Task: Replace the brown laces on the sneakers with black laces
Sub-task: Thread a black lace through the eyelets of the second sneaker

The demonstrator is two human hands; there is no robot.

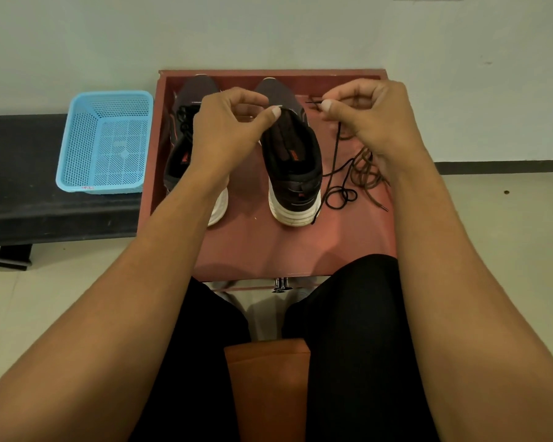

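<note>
Two dark sneakers with white soles stand toes-away on a red table (256,247). The left sneaker (186,161) carries a black lace and my left forearm partly hides it. The right sneaker (292,161) shows no lace over its tongue. My left hand (227,126) grips the top of that sneaker's tongue between thumb and fingers. My right hand (371,113) pinches the tip of a black lace (336,161), which hangs down and coils on the table by the right sneaker's heel. Brown laces (364,167) lie bunched under my right wrist.
An empty blue mesh basket (106,141) sits on a black bench (29,199) to the left of the table. A white wall stands close behind. My knees in black trousers and an orange stool seat (268,387) are below the table's near edge.
</note>
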